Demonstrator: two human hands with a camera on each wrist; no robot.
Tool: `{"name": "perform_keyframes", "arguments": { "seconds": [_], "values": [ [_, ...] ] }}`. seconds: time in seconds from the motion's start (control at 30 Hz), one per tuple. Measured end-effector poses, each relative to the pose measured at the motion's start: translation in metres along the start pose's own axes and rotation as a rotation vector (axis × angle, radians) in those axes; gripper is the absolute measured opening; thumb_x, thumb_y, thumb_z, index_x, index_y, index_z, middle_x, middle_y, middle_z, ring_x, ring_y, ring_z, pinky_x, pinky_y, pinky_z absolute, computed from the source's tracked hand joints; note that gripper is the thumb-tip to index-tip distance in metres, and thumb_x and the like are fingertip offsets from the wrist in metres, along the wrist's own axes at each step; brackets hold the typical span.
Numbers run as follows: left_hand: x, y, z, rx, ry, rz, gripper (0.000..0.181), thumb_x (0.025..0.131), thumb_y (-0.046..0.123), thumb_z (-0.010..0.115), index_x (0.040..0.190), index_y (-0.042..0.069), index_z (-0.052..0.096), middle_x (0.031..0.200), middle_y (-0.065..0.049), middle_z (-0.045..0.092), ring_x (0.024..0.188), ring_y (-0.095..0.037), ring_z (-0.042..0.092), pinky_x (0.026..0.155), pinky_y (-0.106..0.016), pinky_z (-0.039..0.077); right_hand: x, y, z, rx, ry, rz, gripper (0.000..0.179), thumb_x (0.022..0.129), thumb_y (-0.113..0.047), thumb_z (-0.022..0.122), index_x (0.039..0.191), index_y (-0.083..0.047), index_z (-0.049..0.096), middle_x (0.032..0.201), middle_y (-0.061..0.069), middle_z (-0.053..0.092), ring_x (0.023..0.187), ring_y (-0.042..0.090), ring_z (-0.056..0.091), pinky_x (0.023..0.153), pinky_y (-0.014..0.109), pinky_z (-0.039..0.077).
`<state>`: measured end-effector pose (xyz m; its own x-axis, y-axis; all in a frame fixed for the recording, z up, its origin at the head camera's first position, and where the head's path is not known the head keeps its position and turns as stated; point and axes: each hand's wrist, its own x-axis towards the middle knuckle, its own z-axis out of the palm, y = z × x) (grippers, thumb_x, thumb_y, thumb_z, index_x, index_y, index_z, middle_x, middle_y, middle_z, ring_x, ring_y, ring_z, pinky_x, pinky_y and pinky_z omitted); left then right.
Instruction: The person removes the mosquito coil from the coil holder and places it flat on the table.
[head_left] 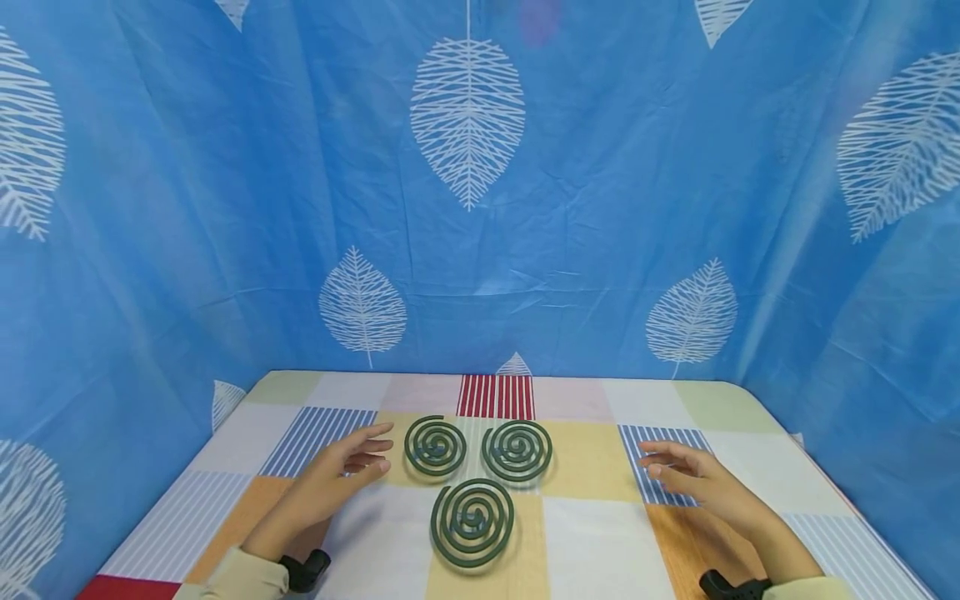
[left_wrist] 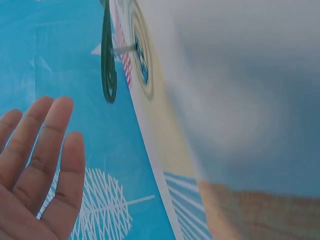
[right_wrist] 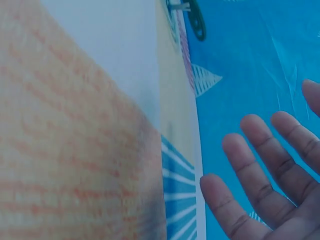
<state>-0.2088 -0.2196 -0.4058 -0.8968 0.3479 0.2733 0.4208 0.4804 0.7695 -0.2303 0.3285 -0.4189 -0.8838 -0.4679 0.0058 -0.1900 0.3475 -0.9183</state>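
Three dark green mosquito coils stand in a loose triangle mid-table in the head view: a back left coil (head_left: 435,447), a back right coil (head_left: 517,451) and a front coil (head_left: 472,523). From the left wrist view, one coil (left_wrist: 108,55) shows edge-on, raised off the cloth on a small stand (left_wrist: 125,49). My left hand (head_left: 337,477) hovers just left of the back left coil, fingers relaxed, holding nothing. Farther off, to the right of the coils, my right hand (head_left: 693,483) is likewise relaxed and holds nothing, its fingers (right_wrist: 250,165) spread apart.
A patchwork-patterned cloth (head_left: 592,542) covers the table. Blue curtains (head_left: 585,208) with white leaf prints enclose its back and both sides. Each wrist wears a black band, a left band (head_left: 306,572) and a right band (head_left: 731,586).
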Motion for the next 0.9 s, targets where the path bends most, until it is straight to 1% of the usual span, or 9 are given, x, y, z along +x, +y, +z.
{"name": "perform_keyframes", "arguments": {
  "seconds": [0.07,0.13,0.23,0.33,0.47,0.6,0.73,0.83,0.9],
  "values": [
    [0.001,0.000,0.002,-0.031,-0.010,0.016,0.054,0.109,0.015,0.067,0.155,-0.007,0.051,0.139,-0.029,0.068,0.118,-0.041,0.071,0.098,-0.035,0.059,0.000,-0.001,0.000,0.046,-0.012,0.012,0.056,0.115,-0.015,0.052,0.156,0.020,0.035,0.149,0.039,0.053,0.119,0.003,0.066,0.094,0.030,0.060],
    [0.001,0.002,0.004,-0.057,-0.023,0.029,0.053,0.109,0.014,0.067,0.155,-0.009,0.050,0.139,-0.028,0.068,0.119,-0.042,0.070,0.097,-0.032,0.058,0.001,-0.002,0.001,0.072,-0.024,0.004,0.056,0.115,-0.014,0.052,0.155,0.021,0.035,0.149,0.037,0.054,0.121,0.003,0.066,0.096,0.030,0.059],
    [0.002,0.003,0.007,-0.098,-0.036,0.030,0.053,0.109,0.013,0.066,0.154,-0.010,0.051,0.138,-0.028,0.068,0.119,-0.042,0.070,0.098,-0.031,0.058,0.001,-0.002,0.003,0.088,-0.033,-0.015,0.055,0.115,-0.013,0.051,0.154,0.022,0.034,0.148,0.037,0.056,0.121,0.004,0.067,0.096,0.029,0.060],
    [0.003,0.003,0.009,-0.142,-0.054,0.026,0.053,0.109,0.013,0.066,0.154,-0.011,0.050,0.138,-0.028,0.068,0.120,-0.043,0.069,0.098,-0.029,0.057,0.003,-0.002,0.006,0.092,-0.026,-0.015,0.054,0.115,-0.013,0.053,0.154,0.022,0.037,0.145,0.033,0.060,0.119,0.005,0.068,0.094,0.029,0.060],
    [0.004,0.003,0.011,-0.204,-0.090,0.016,0.054,0.109,0.012,0.066,0.154,-0.012,0.048,0.141,-0.031,0.065,0.121,-0.047,0.067,0.097,-0.027,0.057,0.006,-0.003,0.010,0.108,-0.024,-0.030,0.052,0.114,-0.011,0.054,0.151,0.022,0.040,0.139,0.019,0.067,0.117,0.008,0.070,0.094,0.029,0.061],
    [0.005,0.003,0.012,-0.260,-0.128,0.002,0.054,0.110,0.011,0.064,0.155,-0.013,0.046,0.143,-0.036,0.061,0.121,-0.046,0.067,0.096,-0.026,0.057,0.009,-0.004,0.014,0.125,-0.039,-0.086,0.046,0.113,-0.007,0.054,0.148,0.023,0.044,0.131,0.004,0.071,0.115,0.011,0.071,0.093,0.030,0.061],
    [0.006,0.003,0.014,-0.281,-0.150,0.010,0.053,0.110,0.011,0.064,0.154,-0.013,0.047,0.142,-0.037,0.061,0.119,-0.041,0.068,0.096,-0.026,0.057,0.012,-0.006,0.020,0.105,-0.032,-0.128,0.043,0.111,-0.003,0.057,0.144,0.023,0.048,0.125,-0.002,0.073,0.111,0.011,0.072,0.090,0.030,0.062],
    [0.006,0.003,0.016,-0.287,-0.166,0.025,0.052,0.110,0.012,0.064,0.153,-0.012,0.049,0.141,-0.035,0.062,0.119,-0.042,0.068,0.096,-0.028,0.057,0.014,-0.008,0.026,0.064,-0.009,-0.142,0.045,0.110,-0.003,0.061,0.142,0.025,0.048,0.124,-0.001,0.073,0.109,0.010,0.071,0.088,0.029,0.062],
    [0.007,0.004,0.017,-0.299,-0.180,0.022,0.053,0.110,0.013,0.064,0.154,-0.011,0.048,0.142,-0.034,0.062,0.120,-0.043,0.067,0.097,-0.029,0.057,0.015,-0.009,0.030,0.042,0.002,-0.149,0.046,0.108,-0.003,0.064,0.142,0.024,0.049,0.123,-0.001,0.074,0.109,0.009,0.070,0.087,0.028,0.062]
  ]
}}
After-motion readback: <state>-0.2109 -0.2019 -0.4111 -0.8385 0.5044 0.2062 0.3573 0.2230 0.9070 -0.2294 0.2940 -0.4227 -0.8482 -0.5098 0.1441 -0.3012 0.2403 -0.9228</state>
